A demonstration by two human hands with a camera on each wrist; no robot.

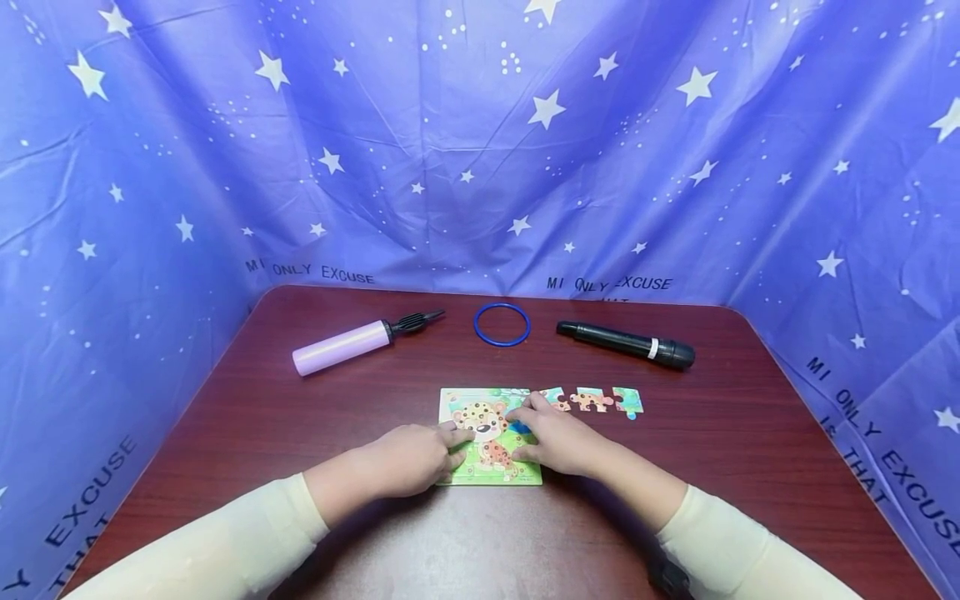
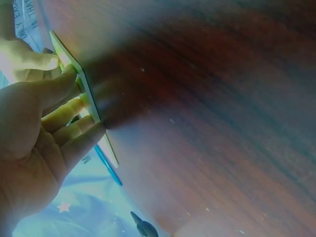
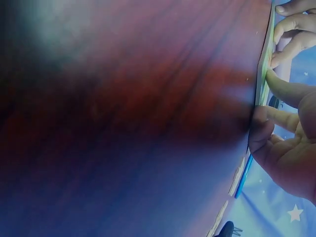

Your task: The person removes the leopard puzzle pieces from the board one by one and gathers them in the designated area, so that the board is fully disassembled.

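Observation:
In the head view a jigsaw puzzle (image 1: 491, 454) with a spotted cartoon leopard lies flat on the table in its thin board. My left hand (image 1: 416, 458) rests on its left side, fingertips touching the leopard's face and the green part below. Across the right edge lies my right hand (image 1: 562, 437), its thumb on the picture and its fingers over the upper right, hiding part of it. From the left wrist, the board's edge (image 2: 86, 89) shows beneath both hands. Loose puzzle pieces (image 1: 588, 400) lie in a row just beyond my right fingers.
Behind the puzzle, a lilac hand pump (image 1: 341, 348) with a black nozzle lies at left. A blue ring (image 1: 502, 343) is at the middle back, and a black microphone-like cylinder (image 1: 626, 342) at right. Starry blue cloth (image 1: 465, 125) hangs around the dark red table (image 1: 300, 417).

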